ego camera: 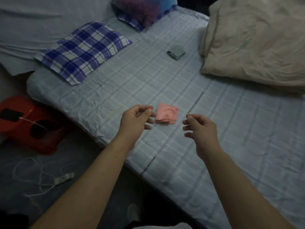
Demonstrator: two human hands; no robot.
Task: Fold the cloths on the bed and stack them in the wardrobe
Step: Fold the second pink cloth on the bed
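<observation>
A small pink cloth (166, 115), folded into a rough square, lies on the checked bed sheet (165, 83) between my hands. My left hand (137, 117) hovers just left of it with fingers loosely curled and holds nothing. My right hand (200, 128) hovers to its right, a gap away, fingers also loosely curled and empty. A folded green cloth (176, 52) lies farther back on the bed. A blue and white plaid cloth (82, 52) lies flat at the bed's far left corner.
A beige pillow (255, 42) fills the right rear of the bed. A purple and blue bundle (145, 10) sits at the far end. Left of the bed stands a red stool (31, 123) with a phone; a white cable (41, 177) trails on the floor.
</observation>
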